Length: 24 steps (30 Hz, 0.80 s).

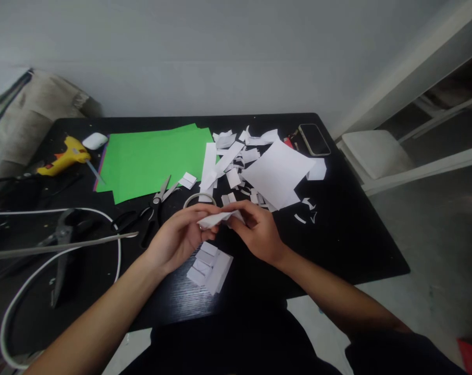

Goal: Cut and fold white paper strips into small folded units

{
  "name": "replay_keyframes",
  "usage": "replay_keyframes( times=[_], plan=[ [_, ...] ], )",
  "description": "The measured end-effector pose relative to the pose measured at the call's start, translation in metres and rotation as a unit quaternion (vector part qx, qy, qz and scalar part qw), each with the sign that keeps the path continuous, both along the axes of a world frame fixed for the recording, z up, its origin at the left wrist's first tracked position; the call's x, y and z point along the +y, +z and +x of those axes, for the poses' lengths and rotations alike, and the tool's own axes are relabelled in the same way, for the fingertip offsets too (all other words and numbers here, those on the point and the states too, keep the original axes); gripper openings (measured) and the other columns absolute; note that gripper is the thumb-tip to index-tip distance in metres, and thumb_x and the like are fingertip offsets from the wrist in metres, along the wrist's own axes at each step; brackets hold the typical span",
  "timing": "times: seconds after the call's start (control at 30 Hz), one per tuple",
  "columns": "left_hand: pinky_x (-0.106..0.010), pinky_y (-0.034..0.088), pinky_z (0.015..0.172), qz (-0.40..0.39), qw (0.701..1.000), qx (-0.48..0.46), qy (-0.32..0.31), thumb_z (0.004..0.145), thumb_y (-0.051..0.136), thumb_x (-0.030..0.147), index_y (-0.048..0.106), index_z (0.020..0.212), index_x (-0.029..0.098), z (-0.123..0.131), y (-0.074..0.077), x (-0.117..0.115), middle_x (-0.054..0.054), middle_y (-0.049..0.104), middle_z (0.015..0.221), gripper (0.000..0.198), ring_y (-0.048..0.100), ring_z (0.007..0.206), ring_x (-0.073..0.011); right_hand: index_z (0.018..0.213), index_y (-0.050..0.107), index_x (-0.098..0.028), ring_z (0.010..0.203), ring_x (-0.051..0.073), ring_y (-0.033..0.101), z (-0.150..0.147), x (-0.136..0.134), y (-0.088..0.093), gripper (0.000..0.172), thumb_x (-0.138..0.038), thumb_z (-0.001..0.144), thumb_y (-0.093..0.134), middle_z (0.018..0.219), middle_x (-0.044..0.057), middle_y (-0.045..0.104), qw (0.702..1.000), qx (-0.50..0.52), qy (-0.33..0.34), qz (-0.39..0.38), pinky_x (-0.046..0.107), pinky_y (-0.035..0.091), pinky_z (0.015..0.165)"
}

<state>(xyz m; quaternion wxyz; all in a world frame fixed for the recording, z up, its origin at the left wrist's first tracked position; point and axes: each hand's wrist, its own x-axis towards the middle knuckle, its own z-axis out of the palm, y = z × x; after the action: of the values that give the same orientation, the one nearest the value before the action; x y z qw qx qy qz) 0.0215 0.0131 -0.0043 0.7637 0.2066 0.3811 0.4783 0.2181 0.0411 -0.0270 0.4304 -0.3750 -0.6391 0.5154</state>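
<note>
A small folded piece of white paper [214,219] is held between both hands above the black table. My left hand [181,234] grips its left end, fingers closed on the edge. On the other end, my right hand [259,232] pinches it between thumb and fingers. Just below the hands lies a small stack of folded white papers [210,268]. Beyond them is a roll of tape or similar pale ring [199,197], partly hidden by the hands. A pair of scissors [157,200] rests open left of my left hand.
Green sheets [153,159] lie at the back, beside a yellow glue gun [70,156]. White paper scraps [230,161] and a larger white sheet [278,172] spread across the back right. A phone [314,139] lies near the far corner. Pliers [62,250] and a white cable [119,250] occupy the left.
</note>
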Motion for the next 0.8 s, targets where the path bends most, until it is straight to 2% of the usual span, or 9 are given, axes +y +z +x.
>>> replay_keyframes(
  times=[0.1,0.2,0.3,0.33,0.4,0.6,0.8],
  plan=[
    [-0.024,0.061,0.071,0.043,0.999,0.005,0.002,0.073,0.077,0.017,0.082,0.104,0.011,0.0,0.0,-0.001,-0.01,0.076,0.09,0.032,0.071,0.079,-0.0166,0.122,0.07,-0.028,0.099,0.022,0.077,-0.001,-0.001,-0.002,0.03,-0.024,0.092,0.073,0.11,0.004,0.079,1.0,0.018,-0.008,-0.016,0.037,0.062,0.087],
    [-0.02,0.055,0.066,0.123,0.984,0.12,0.037,0.076,0.082,0.013,0.08,0.108,0.019,0.003,-0.003,-0.005,-0.002,0.072,0.084,0.033,0.065,0.072,-0.0117,0.13,0.062,-0.027,0.094,0.022,0.079,-0.001,-0.002,-0.003,0.042,-0.028,0.091,0.077,0.104,0.004,0.082,0.999,0.023,-0.002,-0.043,0.037,0.062,0.084],
    [-0.019,0.043,0.055,0.177,0.948,0.256,0.068,0.083,0.083,0.022,0.077,0.092,0.02,0.006,-0.007,-0.007,0.003,0.062,0.067,0.011,0.052,0.059,-0.0083,0.112,0.063,-0.025,0.086,0.022,0.079,-0.001,-0.003,-0.003,0.032,-0.033,0.087,0.082,0.092,0.003,0.081,0.998,0.004,-0.003,-0.069,0.035,0.062,0.079],
    [-0.02,0.039,0.053,0.183,0.936,0.29,0.074,0.086,0.082,0.026,0.074,0.085,0.019,0.006,-0.008,-0.007,0.004,0.058,0.064,0.01,0.049,0.057,-0.0082,0.106,0.063,-0.024,0.082,0.021,0.078,-0.002,-0.003,-0.003,0.03,-0.034,0.086,0.083,0.089,0.002,0.081,0.997,0.001,0.001,-0.081,0.034,0.062,0.076],
    [-0.022,0.034,0.053,0.184,0.924,0.325,0.084,0.089,0.08,0.03,0.068,0.076,0.018,0.005,-0.01,-0.007,0.005,0.054,0.061,0.021,0.045,0.056,-0.0083,0.098,0.063,-0.023,0.074,0.019,0.076,-0.003,-0.003,-0.001,0.028,-0.037,0.085,0.084,0.087,0.002,0.08,0.993,0.014,0.015,-0.114,0.032,0.062,0.071],
    [-0.025,0.037,0.061,0.178,0.933,0.302,0.075,0.092,0.076,0.032,0.069,0.083,0.02,-0.001,-0.014,-0.005,0.004,0.057,0.07,0.017,0.047,0.062,-0.01,0.093,0.07,-0.019,0.073,0.018,0.078,-0.003,0.003,0.011,0.026,-0.039,0.084,0.085,0.08,0.001,0.077,0.971,0.092,0.052,-0.215,0.029,0.064,0.066],
    [-0.025,0.044,0.066,0.183,0.938,0.29,0.059,0.09,0.078,0.031,0.074,0.087,0.02,-0.001,-0.011,-0.005,0.002,0.065,0.079,0.012,0.055,0.07,-0.0122,0.093,0.071,-0.018,0.061,0.013,0.073,-0.001,0.008,0.013,0.03,-0.035,0.077,0.091,0.071,-0.001,0.075,0.959,0.13,0.046,-0.249,0.023,0.059,0.056]
  ],
)
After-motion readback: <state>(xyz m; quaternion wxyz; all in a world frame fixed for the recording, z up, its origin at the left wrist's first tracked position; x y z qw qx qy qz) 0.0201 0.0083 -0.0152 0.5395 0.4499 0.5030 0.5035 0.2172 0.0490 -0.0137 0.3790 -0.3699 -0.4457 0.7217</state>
